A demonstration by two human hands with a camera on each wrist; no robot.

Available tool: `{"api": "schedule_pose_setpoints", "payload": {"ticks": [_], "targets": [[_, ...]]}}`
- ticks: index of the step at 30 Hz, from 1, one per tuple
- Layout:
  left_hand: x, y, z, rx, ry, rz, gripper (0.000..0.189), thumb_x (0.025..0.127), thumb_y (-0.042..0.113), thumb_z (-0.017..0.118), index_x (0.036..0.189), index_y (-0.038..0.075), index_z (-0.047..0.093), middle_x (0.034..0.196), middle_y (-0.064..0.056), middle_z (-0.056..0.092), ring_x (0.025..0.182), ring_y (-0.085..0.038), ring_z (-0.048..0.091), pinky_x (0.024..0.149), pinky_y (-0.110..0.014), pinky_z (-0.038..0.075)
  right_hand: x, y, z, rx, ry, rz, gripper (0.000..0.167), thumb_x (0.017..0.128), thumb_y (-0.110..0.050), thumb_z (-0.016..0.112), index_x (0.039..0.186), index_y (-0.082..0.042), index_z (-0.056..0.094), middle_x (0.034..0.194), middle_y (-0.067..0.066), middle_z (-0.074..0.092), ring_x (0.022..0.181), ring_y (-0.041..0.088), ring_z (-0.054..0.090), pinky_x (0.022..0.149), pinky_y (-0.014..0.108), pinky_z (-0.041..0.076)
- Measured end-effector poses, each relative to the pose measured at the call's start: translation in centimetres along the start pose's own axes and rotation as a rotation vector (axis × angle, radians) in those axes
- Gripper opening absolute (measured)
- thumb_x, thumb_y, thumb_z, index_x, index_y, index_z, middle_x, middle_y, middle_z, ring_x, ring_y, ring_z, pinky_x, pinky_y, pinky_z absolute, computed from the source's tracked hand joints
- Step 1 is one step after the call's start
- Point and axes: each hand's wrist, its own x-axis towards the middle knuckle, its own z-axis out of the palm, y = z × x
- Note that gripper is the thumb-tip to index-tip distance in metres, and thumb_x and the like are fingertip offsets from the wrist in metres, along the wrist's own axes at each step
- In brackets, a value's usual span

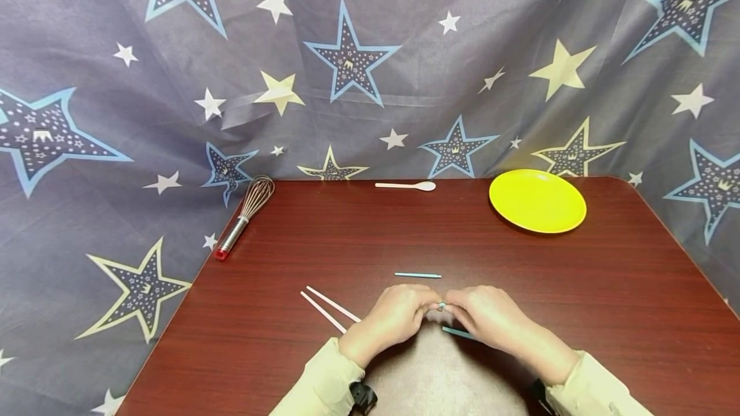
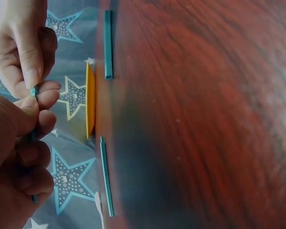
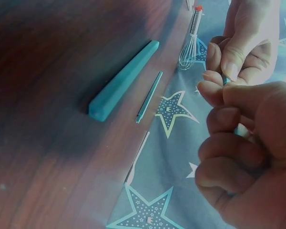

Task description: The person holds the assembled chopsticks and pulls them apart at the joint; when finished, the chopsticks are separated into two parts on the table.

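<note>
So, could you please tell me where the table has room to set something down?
Bare table lies right of the right hand, in front of the yellow plate, and between whisk and spoon. It is crowded round the left hand, with white sticks beside it and teal sticks near both hands.

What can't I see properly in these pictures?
Head view: lower ends of the long, thin, whitish sticks, hidden behind the left forearm.
Head view: right end of the straight teal rod, behind the right hand.
Left wrist view: most of the slim teal piece, covered by the left hand and right hand.
Left wrist view: handle end of the slim white spoon, cut by the bottom edge.
</note>
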Motion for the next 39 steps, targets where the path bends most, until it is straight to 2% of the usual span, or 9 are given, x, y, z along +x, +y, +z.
{"api": "schedule_pose_setpoints", "payload": {"ticks": [5, 11, 15, 22, 25, 28, 33, 39], "targets": [[0.1, 0.2, 0.1, 0.031, -0.016, -0.013, 0.013, 0.096, 0.025, 0.060, 0.090, 0.020, 0.069, 0.084, 0.012, 0.064, 0.074, -0.001, 0.057, 0.066, -0.024, 0.048, 0.0, -0.1, 0.1, -0.022, -0.031, 0.029, 0.029, 0.089, -0.022, 0.069, 0.072, -0.023, 0.045, 0.058, -0.017, 0.034, 0.052, 0.003, 0.035, 0.046, 0.024, 0.031], [0.0, 0.1, 0.0, 0.002, -0.005, -0.040, 0.015, 0.097, 0.025, 0.059, 0.097, 0.021, 0.074, 0.095, 0.012, 0.070, 0.085, -0.001, 0.063, 0.072, -0.024, 0.051, 0.1, 0.0, 0.1, -0.052, 0.015, -0.006, 0.033, 0.087, -0.021, 0.071, 0.070, -0.022, 0.043, 0.057, -0.016, 0.030, 0.050, 0.003, 0.032, 0.044, 0.022, 0.028], [-0.1, 0.0, -0.1, -0.003, -0.003, -0.048, 0.015, 0.096, 0.025, 0.059, 0.099, 0.022, 0.074, 0.096, 0.013, 0.070, 0.086, 0.000, 0.064, 0.073, -0.025, 0.052, 0.1, 0.1, 0.0, -0.035, 0.033, -0.016, 0.032, 0.087, -0.020, 0.071, 0.070, -0.022, 0.044, 0.057, -0.017, 0.029, 0.050, 0.001, 0.030, 0.044, 0.021, 0.027], [0.1, -0.4, -0.5, 0.038, -0.024, -0.065, 0.016, 0.097, 0.025, 0.059, 0.099, 0.021, 0.074, 0.096, 0.012, 0.071, 0.090, -0.003, 0.065, 0.076, -0.026, 0.052, 0.0, 0.2, -0.2, -0.010, -0.019, 0.039, 0.029, 0.089, -0.019, 0.068, 0.072, -0.022, 0.045, 0.058, -0.017, 0.028, 0.051, 0.001, 0.030, 0.047, 0.022, 0.029], [0.2, -0.8, -0.9, 0.034, -0.015, -0.058, 0.016, 0.097, 0.020, 0.059, 0.101, 0.017, 0.073, 0.092, 0.008, 0.071, 0.086, -0.006, 0.066, 0.076, -0.027, 0.052, -0.2, 0.4, -0.5, 0.000, -0.040, 0.079, 0.028, 0.092, -0.018, 0.066, 0.073, -0.022, 0.046, 0.059, -0.017, 0.029, 0.051, 0.001, 0.030, 0.048, 0.023, 0.030], [0.2, -1.4, -1.3, 0.008, -0.016, -0.020, 0.018, 0.097, 0.011, 0.057, 0.108, 0.012, 0.071, 0.085, 0.003, 0.067, 0.080, -0.009, 0.062, 0.076, -0.027, 0.051, -0.4, 0.6, -0.7, 0.008, -0.051, 0.108, 0.024, 0.093, -0.015, 0.064, 0.076, -0.020, 0.048, 0.059, -0.016, 0.032, 0.051, 0.002, 0.031, 0.049, 0.023, 0.031], [0.3, -2.1, -1.9, -0.019, -0.060, 0.012, 0.035, 0.091, -0.009, 0.053, 0.119, 0.006, 0.065, 0.082, -0.001, 0.062, 0.078, -0.012, 0.057, 0.077, -0.025, 0.048, -0.7, 1.2, -0.9, 0.028, -0.063, 0.109, 0.011, 0.091, -0.004, 0.063, 0.090, -0.010, 0.054, 0.063, -0.012, 0.045, 0.053, 0.003, 0.036, 0.050, 0.023, 0.034], [0.2, -2.7, -2.2, 0.008, -0.077, 0.010, 0.043, 0.086, -0.014, 0.052, 0.124, 0.002, 0.062, 0.085, -0.002, 0.065, 0.081, -0.015, 0.061, 0.082, -0.030, 0.050, -1.2, 1.9, -1.0, 0.069, -0.051, 0.070, 0.023, 0.088, 0.005, 0.061, 0.107, -0.005, 0.051, 0.071, -0.007, 0.056, 0.057, 0.004, 0.045, 0.051, 0.024, 0.040]]}}
